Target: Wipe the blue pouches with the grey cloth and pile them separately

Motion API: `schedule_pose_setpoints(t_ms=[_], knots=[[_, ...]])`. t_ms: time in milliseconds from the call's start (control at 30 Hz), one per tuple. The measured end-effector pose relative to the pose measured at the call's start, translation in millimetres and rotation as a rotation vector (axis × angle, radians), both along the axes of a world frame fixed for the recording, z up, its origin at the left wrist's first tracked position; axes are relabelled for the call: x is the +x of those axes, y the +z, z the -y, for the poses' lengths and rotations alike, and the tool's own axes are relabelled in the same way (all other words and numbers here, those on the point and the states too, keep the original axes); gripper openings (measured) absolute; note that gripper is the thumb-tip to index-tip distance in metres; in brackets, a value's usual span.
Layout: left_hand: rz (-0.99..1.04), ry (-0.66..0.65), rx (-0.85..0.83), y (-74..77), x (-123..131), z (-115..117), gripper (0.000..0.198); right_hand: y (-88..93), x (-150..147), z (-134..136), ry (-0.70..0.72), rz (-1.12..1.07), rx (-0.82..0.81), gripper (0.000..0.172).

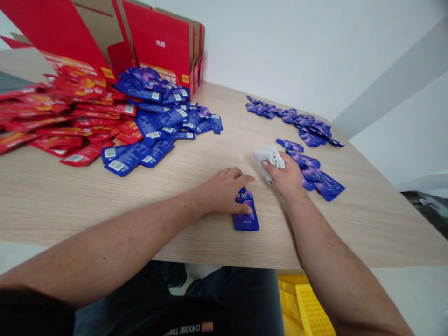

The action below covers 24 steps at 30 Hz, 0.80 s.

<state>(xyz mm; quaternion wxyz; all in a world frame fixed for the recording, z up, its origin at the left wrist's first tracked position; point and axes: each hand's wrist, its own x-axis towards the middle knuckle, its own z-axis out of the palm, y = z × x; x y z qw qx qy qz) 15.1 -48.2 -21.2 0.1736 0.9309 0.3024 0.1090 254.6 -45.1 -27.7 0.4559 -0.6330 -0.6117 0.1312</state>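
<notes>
Near the front of the table a blue-and-purple pouch [248,221] lies flat, printed side up. My left hand [229,190] rests over its upper left part, thumb on the pouch, with the fingers stretched out and apart from the thumb. To the right, my right hand [289,172] is closed on a crumpled white cloth [266,158], pinched between thumb and fingers just above the table. Part of the cloth is hidden in the palm. Right beside this hand, several blue pouches [325,184] lie in an overlapping row.
A heap of blue pouches [164,119] and a heap of red pouches [84,112] cover the back left, before red cardboard boxes [157,42]. Another line of blue pouches [290,116] runs along the back right. Below the table's front edge stands a yellow crate [311,303].
</notes>
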Motion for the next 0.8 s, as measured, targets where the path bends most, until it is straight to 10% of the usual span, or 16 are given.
schedule_pose_setpoints(t_ms=[200,333,800], knots=[[-0.124,0.001,0.057,8.4,-19,-7,0.059,16.3,2,10,0.284,-0.333,-0.457,0.042],[-0.176,-0.002,0.091,9.3,-22,-3,0.072,31.5,8,22,0.460,-0.185,-0.721,0.035],[-0.118,0.084,0.161,3.4,-16,9,0.078,36.5,-11,34,0.624,-0.347,-0.871,0.048]])
